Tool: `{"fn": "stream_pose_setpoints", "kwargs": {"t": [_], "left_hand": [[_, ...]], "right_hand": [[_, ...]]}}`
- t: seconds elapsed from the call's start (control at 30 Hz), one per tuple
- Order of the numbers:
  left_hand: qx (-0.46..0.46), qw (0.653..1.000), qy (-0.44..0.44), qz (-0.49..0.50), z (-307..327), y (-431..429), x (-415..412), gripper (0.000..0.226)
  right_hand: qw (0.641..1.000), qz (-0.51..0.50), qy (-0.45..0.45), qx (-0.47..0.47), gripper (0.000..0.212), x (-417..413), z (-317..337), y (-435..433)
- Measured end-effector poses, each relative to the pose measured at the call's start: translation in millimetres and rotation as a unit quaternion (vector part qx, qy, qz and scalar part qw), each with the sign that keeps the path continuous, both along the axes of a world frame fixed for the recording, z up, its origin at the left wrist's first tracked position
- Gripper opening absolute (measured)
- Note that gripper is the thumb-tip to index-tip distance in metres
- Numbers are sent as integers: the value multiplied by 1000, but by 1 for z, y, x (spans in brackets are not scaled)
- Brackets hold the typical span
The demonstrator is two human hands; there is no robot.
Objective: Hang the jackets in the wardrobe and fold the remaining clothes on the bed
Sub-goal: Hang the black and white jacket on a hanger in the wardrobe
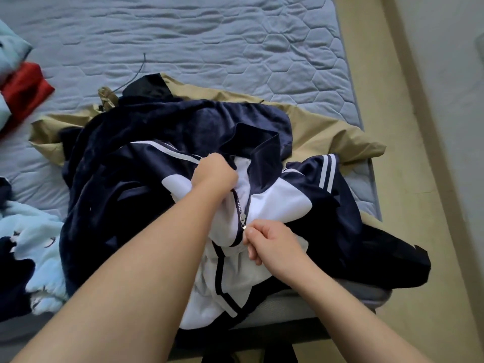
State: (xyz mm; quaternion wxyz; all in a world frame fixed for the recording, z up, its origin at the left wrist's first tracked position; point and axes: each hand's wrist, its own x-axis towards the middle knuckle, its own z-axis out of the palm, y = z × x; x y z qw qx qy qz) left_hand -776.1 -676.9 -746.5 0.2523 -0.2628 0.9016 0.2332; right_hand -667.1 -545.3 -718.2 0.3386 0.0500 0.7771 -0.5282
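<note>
Pinching the zipper pull, the right hand works the navy-and-white jacket while the left hand clenches the collar fabric, bracing it on the bed.

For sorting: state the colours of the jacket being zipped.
Navy and white jacket, head view.

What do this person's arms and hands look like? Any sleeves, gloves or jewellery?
Both arms are bare from the bottom edge of the view up to the hands, with no sleeve showing. The left hand and right hand wear no gloves, and no ring, watch or bracelet can be seen. The fingers of both are curled in, and the nails that show look short and unpainted.
</note>
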Motion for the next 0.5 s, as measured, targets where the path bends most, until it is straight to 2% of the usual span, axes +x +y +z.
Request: {"fn": "stream_pose_setpoints", "kwargs": {"t": [0.03,0.07,0.1,0.13,0.17,0.2,0.23,0.33,0.4,0.5], "left_hand": [[84,991,16,103,0,-6,5,18],[199,952,24,232,4,-11,11,14],[314,882,14,352,12,-16,17,13],[406,807,3,429,22,-20,24,18],[468,751,2,465,31,-25,32,23],[508,714,6,482,40,-29,39,26],[536,690,15,486,49,-32,46,27],[579,650,49,491,82,-40,65,26],[596,653,69,462,109,-44,76,21],[608,680,68,404,144,-50,94,24]], "right_hand": [[1000,13,-2,5,33,6,-2,0],[1000,25,-9,6,33,12,-3,1],[999,34,-18,6,33,17,-3,1],[999,38,-31,4,33,21,-2,2],[998,36,-49,-1,33,25,1,2],[997,31,-72,-11,32,27,4,2],[995,27,-94,-24,31,30,9,2],[990,44,-127,-39,31,38,28,-3],[989,69,-128,-26,31,40,44,-7],[985,99,-143,10,30,35,68,-16]]}}
